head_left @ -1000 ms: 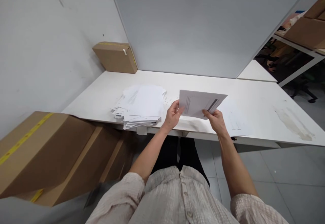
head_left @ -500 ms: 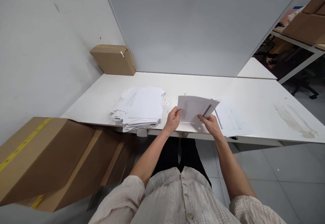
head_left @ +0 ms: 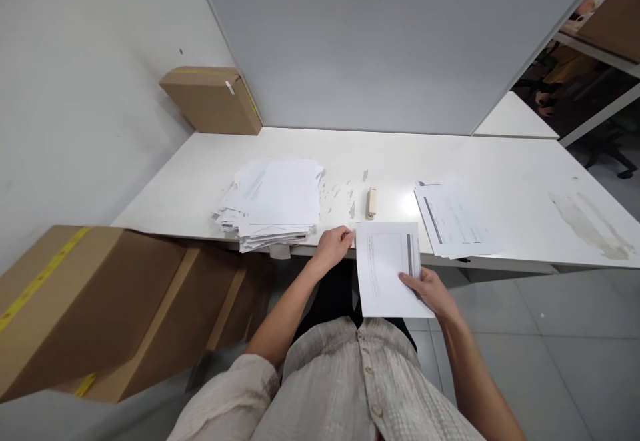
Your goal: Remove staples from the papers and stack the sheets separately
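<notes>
My right hand (head_left: 433, 291) grips the printed sheets of paper (head_left: 387, 271) by their lower right side, thumb on top and fingers underneath. The sheets are held upright in front of my body, over the table's front edge. My left hand (head_left: 334, 249) is closed, with fingertips curled beside the upper left edge of the sheets and nothing visible in it. Just beyond the sheets, a small cream stapler (head_left: 372, 202) lies on the table. To the left is a thick, uneven stack of papers (head_left: 283, 194). A thinner pile of printed papers (head_left: 453, 218) lies on the right.
The white table (head_left: 520, 194) has worn marks and stands against a grey partition (head_left: 350, 48). A cardboard box (head_left: 213, 104) leans in the back left corner. Larger cardboard boxes (head_left: 100, 294) stand at the left below the table. Tiled floor (head_left: 500, 314) shows at the right.
The sheets have come down and closer to my body, and now lie flatter to view. My left hand has let go of them. The stapler, hidden before, now shows.
</notes>
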The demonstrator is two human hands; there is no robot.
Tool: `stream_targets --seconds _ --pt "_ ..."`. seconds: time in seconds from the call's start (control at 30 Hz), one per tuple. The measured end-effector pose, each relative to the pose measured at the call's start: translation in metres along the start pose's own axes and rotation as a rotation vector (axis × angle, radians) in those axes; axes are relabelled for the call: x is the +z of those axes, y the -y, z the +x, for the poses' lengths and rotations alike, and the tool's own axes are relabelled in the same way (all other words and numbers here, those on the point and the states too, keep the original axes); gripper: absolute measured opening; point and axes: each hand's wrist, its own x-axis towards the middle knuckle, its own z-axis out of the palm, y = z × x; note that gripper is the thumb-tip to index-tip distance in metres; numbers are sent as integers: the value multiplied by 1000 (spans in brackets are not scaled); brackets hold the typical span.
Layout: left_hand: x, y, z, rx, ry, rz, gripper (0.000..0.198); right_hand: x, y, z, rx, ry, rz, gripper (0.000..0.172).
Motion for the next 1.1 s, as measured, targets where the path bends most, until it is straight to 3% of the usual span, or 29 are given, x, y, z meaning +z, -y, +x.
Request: stream_targets --seconds 0.13,0.33,0.63,0.87,1.0,1.1 --pt "9 -3 24 197 -170 151 26 0 -11 1 58 -10 74 33" --pt "27 1 52 332 -166 173 40 -8 -9 13 84 -72 119 31" --pt "31 1 52 306 -108 305 47 -8 1 21 110 -105 99 37" --pt "35 1 53 284 -108 421 49 -4 1 23 121 -134 143 32" --pt "35 3 52 313 -125 447 51 -5 6 19 45 -143 142 34" --pt "34 5 51 378 -160 430 52 -21 16 12 -9 -197 82 37"
